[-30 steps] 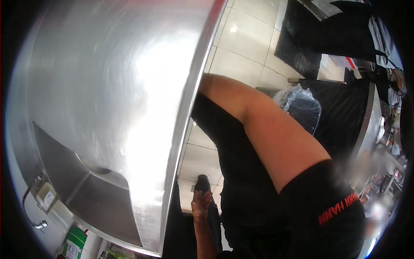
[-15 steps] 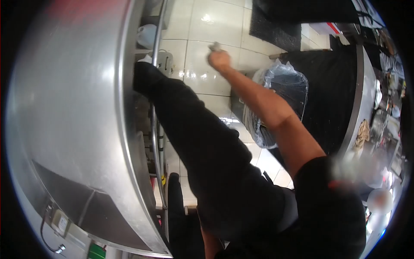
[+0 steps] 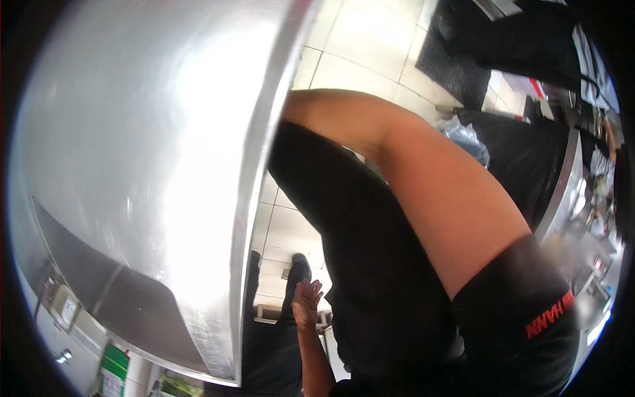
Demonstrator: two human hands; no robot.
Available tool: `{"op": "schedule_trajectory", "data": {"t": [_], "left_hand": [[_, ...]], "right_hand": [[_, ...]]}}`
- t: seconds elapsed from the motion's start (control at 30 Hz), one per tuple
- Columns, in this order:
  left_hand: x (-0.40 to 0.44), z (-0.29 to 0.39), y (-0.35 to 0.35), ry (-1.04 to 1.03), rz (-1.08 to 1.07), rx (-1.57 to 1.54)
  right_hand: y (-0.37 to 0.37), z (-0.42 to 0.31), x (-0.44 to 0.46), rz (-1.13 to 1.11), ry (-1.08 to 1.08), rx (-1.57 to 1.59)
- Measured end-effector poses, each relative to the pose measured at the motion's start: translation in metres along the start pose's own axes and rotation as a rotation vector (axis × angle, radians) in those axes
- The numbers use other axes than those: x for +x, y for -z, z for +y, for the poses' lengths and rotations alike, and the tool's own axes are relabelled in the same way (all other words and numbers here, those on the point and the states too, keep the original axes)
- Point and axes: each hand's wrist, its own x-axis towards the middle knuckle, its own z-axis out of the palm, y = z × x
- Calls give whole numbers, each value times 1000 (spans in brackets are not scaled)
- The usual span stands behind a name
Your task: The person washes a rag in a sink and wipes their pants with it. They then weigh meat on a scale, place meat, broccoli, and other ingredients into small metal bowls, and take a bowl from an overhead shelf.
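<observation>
My right forearm [image 3: 337, 116] reaches left past the rim of the large stainless-steel counter [image 3: 268, 99], and the hand is hidden behind it. Whether that hand holds anything cannot be seen. Low in the view, my left hand [image 3: 307, 304] hangs over the tiled floor with its fingers loosely apart and nothing visible in them. A bent leg in black trousers [image 3: 377, 231] stretches toward the counter below my right arm, its foot out of sight under the rim.
A bin with a clear plastic liner [image 3: 466, 139] stands beyond my right arm. A dark mat [image 3: 456, 59] lies on pale floor tiles [image 3: 364, 30]. Another person in black [image 3: 522, 46] is at the upper right. A cluttered steel worktop [image 3: 562, 172] runs along the right.
My right hand, blurred around something small over the floor before, has gone left behind the counter's rim. My left hand has come into view. The counter fills more of the view.
</observation>
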Motion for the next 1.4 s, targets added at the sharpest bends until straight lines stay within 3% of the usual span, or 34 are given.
{"op": "schedule_trajectory", "data": {"t": [0.2, 0.23, 0.3, 0.33, 0.37, 0.43, 0.5, 0.7, 0.77, 0.83, 0.9, 0.97, 1.03, 1.1, 1.17, 1.23, 1.27, 1.3, 1.33, 1.37, 1.4], "left_hand": [[-1, -11, -24, -80, -113, -117], [7, -18, -19, -107, -139, 0], [9, -29, -11, -36, -130, -130], [2, -32, -6, -183, -363, -153], [6, -31, -4, -184, -364, -150], [9, -36, 8, -21, -55, -80], [3, -39, 19, -128, -155, -24], [7, -26, 30, 27, 172, 38], [-7, -11, 7, -218, 151, 227], [-12, 9, -25, -338, 125, 219], [-26, 39, -70, -399, 99, 230], [-46, 68, -114, -454, 101, 276], [-62, 83, -149, -676, -12, 318], [-83, 90, -179, -761, -160, 240], [-111, 87, -222, -815, -366, 223], [-122, 87, -250, -850, -470, 229], [-123, 87, -266, -858, -643, 113], [-126, 85, -278, -857, -819, -2], [-131, 82, -287, -863, -826, -2], [-134, 81, -293, -720, -963, -277], [-137, 80, -300, -561, -1086, -546]], "right_hand": [[-8, 17, -8, -78, 66, -98], [-10, 14, -8, -86, 77, -110], [-14, 8, -7, -93, 91, -121], [-14, 9, -4, -87, 88, -121], [-13, 13, -1, -72, 72, -102], [-10, 28, 2, -62, 29, -78], [-9, 43, 4, -51, -16, -57], [-15, 69, -2, 63, -163, 64], [-2, 124, -7, 203, -257, 236], [-1, 202, -22, 400, -251, 523], [65, 162, -108, 269, -516, 919], [52, 184, -141, 589, -298, 1402], [90, 150, -198, 627, -444, 1319], [126, 114, -256, 710, -422, 1452], [158, 88, -307, 807, -372, 1385], [173, 52, -348, 655, 8, 1676], [174, 28, -362, 494, 112, 1720], [169, 12, -371, 318, 162, 1596], [168, -32, -386, 357, -168, 1415], [167, -34, -388, -164, -74, 1204], [147, -43, -388, -180, 133, 1008]]}}
